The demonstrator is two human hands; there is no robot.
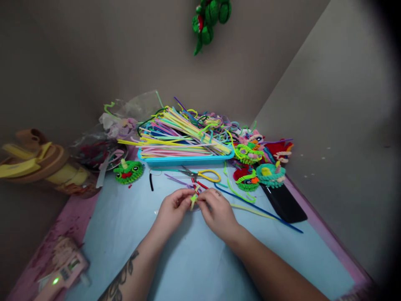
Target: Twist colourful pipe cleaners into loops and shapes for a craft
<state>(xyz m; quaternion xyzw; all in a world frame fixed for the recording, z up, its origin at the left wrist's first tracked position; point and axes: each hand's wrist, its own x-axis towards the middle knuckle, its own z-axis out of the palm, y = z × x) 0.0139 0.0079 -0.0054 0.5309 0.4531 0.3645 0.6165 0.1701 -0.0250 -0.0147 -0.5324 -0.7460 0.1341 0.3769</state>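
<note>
Fingers of the left hand and the right hand are closed on a small yellow-green piece, pinched between the fingertips of both over a light-blue sheet; its exact form is too small to tell. Directly beyond the fingers stands a blue tray, heaped with fuzzy stems in yellow, pink, lilac, mint and dark blue, several overhanging its left rim. Behind it and to the far right, loose coiled stems lie in a tangle. Far left of the fingers, past the tray's end, a transparent plastic bag is noted, with lilac and white pieces against it; whether these lie inside cannot be determined. Further left and nearer is a see-through vessel with a brown rim; yellow and brown matter shows through its wall, identity unclear. Between fingers and tray lie yellow-handled scissors. Beyond the fingers to the left sits a green horned figure; to the right, a teal one, beside a black slab.
</note>
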